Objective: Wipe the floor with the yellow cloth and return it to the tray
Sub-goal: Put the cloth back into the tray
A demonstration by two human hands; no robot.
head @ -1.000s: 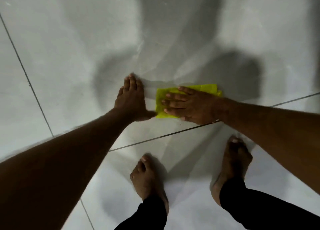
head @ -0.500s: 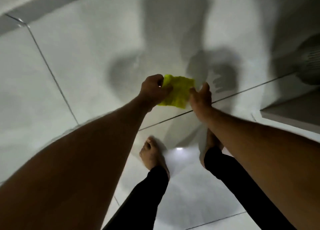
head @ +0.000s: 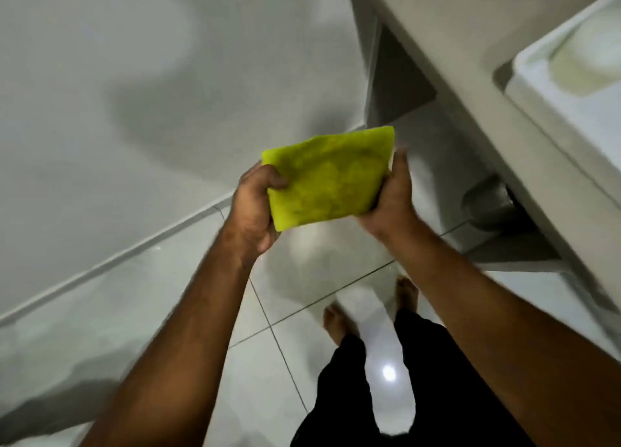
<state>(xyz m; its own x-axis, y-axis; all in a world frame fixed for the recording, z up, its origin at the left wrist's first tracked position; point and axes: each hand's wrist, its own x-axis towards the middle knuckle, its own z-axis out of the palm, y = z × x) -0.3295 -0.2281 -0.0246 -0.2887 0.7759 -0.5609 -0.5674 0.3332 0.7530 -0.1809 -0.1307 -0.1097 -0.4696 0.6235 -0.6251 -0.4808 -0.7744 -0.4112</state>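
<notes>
While both hands grip it, cloth: the yellow cloth (head: 327,177) is folded flat and held in the air above the floor (head: 100,312)
Left hand (head: 252,208): clamped on the cloth's left edge; thumb on top
Right hand (head: 391,194): closed on its right edge
Tray (head: 571,87): white; at the upper right on a pale counter (head: 470,60); holds something pale and blurred; cannot tell what
Feet (head: 336,324): bare on the tiles
</notes>
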